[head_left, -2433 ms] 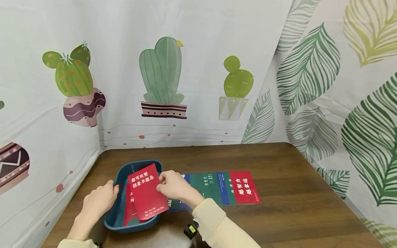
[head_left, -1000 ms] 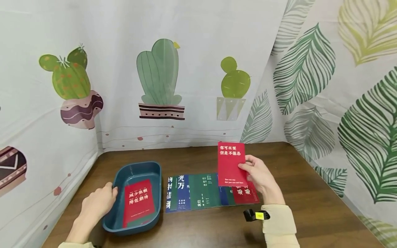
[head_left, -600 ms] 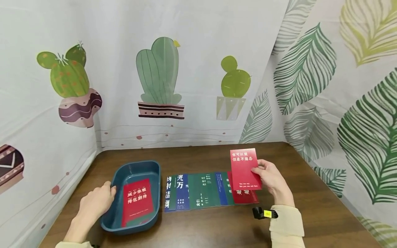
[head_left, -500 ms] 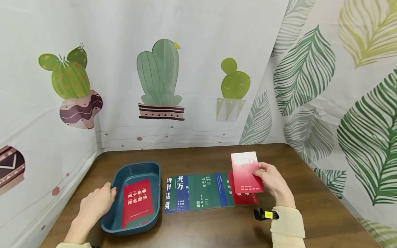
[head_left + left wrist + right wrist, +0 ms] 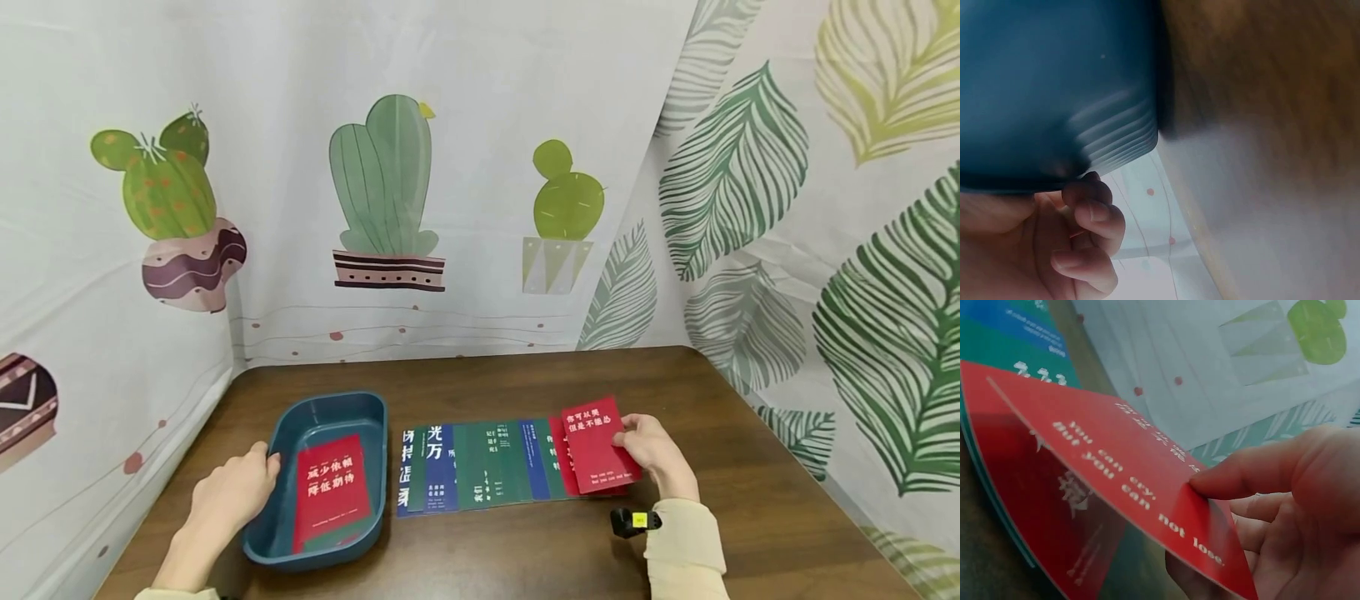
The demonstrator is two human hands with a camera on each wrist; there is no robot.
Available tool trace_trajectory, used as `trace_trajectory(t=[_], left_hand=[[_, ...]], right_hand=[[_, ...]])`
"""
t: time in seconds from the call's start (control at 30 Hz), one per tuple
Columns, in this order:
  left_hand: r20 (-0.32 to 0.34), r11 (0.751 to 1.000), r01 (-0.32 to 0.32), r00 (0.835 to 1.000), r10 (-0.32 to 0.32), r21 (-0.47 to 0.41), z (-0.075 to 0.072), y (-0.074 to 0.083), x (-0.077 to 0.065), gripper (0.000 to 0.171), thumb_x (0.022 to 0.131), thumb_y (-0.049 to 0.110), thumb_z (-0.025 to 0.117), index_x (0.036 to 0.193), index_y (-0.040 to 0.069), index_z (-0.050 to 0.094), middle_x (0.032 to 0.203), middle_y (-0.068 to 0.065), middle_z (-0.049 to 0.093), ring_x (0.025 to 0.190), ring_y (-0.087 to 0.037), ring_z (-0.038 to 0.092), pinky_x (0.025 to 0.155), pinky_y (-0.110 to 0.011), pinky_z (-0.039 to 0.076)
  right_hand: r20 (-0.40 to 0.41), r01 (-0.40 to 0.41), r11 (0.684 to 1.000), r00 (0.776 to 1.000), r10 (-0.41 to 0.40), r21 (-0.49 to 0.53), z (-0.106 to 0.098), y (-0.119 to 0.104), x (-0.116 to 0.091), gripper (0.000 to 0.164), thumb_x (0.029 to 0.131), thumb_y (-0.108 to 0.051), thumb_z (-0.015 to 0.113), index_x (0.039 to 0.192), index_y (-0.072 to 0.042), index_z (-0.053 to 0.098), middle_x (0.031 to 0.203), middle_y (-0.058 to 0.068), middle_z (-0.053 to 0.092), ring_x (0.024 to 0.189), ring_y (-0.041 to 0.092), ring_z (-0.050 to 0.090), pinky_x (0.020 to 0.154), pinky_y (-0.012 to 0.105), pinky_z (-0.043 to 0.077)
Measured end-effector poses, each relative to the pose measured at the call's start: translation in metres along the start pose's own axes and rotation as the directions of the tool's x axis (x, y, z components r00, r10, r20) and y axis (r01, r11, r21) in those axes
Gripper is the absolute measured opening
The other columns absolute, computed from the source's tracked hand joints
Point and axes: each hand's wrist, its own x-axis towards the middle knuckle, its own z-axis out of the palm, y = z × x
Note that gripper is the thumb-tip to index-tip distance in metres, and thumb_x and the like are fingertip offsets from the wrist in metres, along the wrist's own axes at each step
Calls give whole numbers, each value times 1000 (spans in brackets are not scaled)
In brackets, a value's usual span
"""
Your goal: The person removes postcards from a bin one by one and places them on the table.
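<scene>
My right hand [image 5: 651, 450] pinches a red card [image 5: 600, 450] by its right edge, thumb on top and fingers beneath. In the right wrist view the card [image 5: 1116, 469] tilts over another red card [image 5: 1041, 481], its near side raised. These lie at the right end of an overlapping row of green and blue cards [image 5: 480, 475]. At the left, my left hand [image 5: 232, 492] grips the rim of a blue plastic tray [image 5: 378, 500]. Inside the tray rests a red card [image 5: 333, 483] with a green one [image 5: 341, 537] showing under it.
The brown wooden table [image 5: 750, 500] carries everything. A white cloth [image 5: 487, 167] printed with cacti and leaves hangs behind and along the sides. A small black device with a yellow label [image 5: 636, 522] sits at my right wrist.
My right hand took the red card out of the tray, carried it right and lowered it over the row's right end. The left hand stayed at the tray, where another red card now shows.
</scene>
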Motion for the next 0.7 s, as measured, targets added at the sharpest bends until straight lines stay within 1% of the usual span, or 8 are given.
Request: trace_trajectory(t=[0.13,0.3,0.4,0.47,0.57,0.63,0.7], left_hand=[[-3,1000,0,1000,0,1,1,0,0,40,98,29,51,113,-8,53,95,-36,60,78,-53,60,65,-65,46],[0,1000,1,1000,-1,-2,0,0,0,41,98,29,51,113,-8,53,96,-36,60,78,-53,60,65,-66,46],[-3,1000,-3,1000,3,-5,0,0,-1,40,98,29,51,113,-8,53,95,-36,61,78,-54,60,65,-65,46],[-8,1000,-5,1000,5,-6,0,0,-1,39,98,28,51,112,-8,53,95,-36,61,78,-54,60,64,-65,46],[-9,1000,-8,1000,8,-6,1,0,-1,39,98,28,51,112,-8,53,95,-36,61,78,-53,60,64,-65,46],[-7,1000,-6,1000,6,-5,1,-1,-1,40,98,29,50,113,-8,53,95,-36,61,78,-53,60,65,-65,46],[-4,1000,-3,1000,3,-5,1,-1,0,41,98,29,50,114,-8,53,96,-36,61,79,-53,60,65,-66,46]], right_hand=[[-5,-19,999,1000,18,-29,3,4,2,38,90,2,53,125,15,42,98,24,58,77,26,61,65,35,52],[-21,-35,998,999,34,-55,8,7,6,35,90,2,54,122,14,44,95,22,56,76,26,60,63,34,51],[-49,-36,991,998,30,-128,10,9,9,33,89,0,56,118,13,47,95,23,56,78,28,59,66,36,51],[-87,-37,976,996,19,-214,10,10,9,34,88,-3,60,117,12,48,98,25,56,84,32,57,71,40,49],[-143,-45,942,990,-4,-333,11,10,8,38,85,-7,64,114,12,50,102,28,56,90,37,53,77,45,47],[-168,-48,925,986,-17,-376,12,10,7,39,83,-8,66,113,13,51,102,29,57,92,40,53,79,49,46],[-177,-57,915,984,-17,-400,12,9,7,38,82,-9,66,110,12,51,99,28,57,90,40,54,79,49,46]])
